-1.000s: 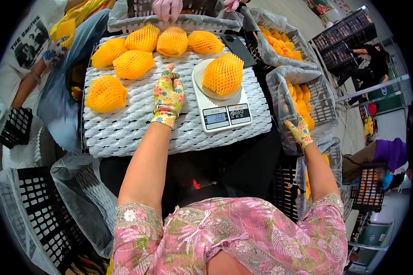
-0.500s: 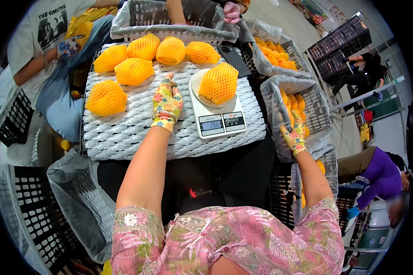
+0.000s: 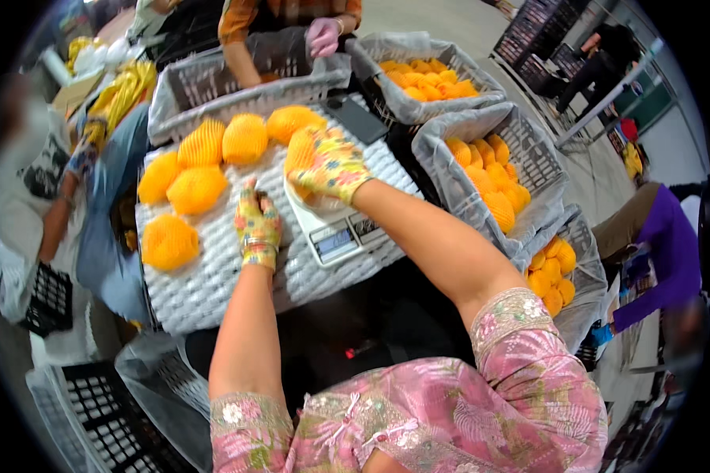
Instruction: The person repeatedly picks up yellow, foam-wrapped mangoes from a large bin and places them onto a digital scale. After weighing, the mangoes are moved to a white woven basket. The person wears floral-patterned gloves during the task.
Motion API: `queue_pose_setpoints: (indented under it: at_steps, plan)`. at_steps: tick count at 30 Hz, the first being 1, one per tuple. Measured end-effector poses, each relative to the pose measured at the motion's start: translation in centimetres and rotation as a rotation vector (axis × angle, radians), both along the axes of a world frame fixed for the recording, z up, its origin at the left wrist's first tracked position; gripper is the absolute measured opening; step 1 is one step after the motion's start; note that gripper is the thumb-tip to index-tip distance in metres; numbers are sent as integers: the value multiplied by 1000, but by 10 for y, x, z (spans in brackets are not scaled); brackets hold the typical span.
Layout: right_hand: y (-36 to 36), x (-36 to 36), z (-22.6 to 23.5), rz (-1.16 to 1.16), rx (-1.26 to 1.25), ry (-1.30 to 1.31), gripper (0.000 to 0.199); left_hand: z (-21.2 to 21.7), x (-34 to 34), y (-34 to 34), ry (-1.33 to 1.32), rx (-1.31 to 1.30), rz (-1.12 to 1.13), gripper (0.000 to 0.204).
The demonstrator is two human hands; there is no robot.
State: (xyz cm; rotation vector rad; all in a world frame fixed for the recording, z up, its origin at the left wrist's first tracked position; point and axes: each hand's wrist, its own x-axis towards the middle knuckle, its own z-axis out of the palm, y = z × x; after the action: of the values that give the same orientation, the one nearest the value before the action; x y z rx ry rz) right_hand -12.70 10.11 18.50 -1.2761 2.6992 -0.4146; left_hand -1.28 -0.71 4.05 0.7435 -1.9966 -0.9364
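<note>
On the white kitchen scale (image 3: 338, 248) sits a fruit in a yellow foam net (image 3: 298, 158), and my right hand (image 3: 335, 165), in a flowered glove, is wrapped over it from the right. My left hand (image 3: 258, 226), gloved alike, rests on the white padded work surface (image 3: 205, 296) just left of the scale. Its fingers point away from me, somewhat apart, with nothing seen in them. Several more netted fruits (image 3: 196, 190) lie beyond and left of that hand. The fruit under my right hand is partly hidden by the glove.
Lined crates of netted fruit (image 3: 489, 180) stand along the right. A dark phone (image 3: 356, 118) lies at the surface's far edge. Across from me, a person with a pink glove (image 3: 323, 37) reaches into another lined crate (image 3: 248, 98). Black crates (image 3: 106, 410) stand at lower left.
My right hand has left the crate on the right and taken hold of the fruit on the scale. My left hand has stayed beside the scale. The whole view has turned and shifted.
</note>
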Motion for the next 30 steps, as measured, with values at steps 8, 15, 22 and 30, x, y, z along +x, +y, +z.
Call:
queue_pose_setpoints:
  at_steps: [8, 15, 22, 30]
  plan:
    - [-11, -6, 36, 160, 292, -29, 81, -15, -6, -5, 47, 79, -20, 45]
    - [13, -27, -28, -71, -140, -136, 100, 4, -2, 4, -53, 45, 18, 45]
    - [90, -20, -33, 38, -923, -994, 91, 8, 3, -1, -51, -6, 24, 43]
    - [303, 0, -36, -2, -1249, -1548, 82, -1, 4, -8, -187, -53, -47, 22]
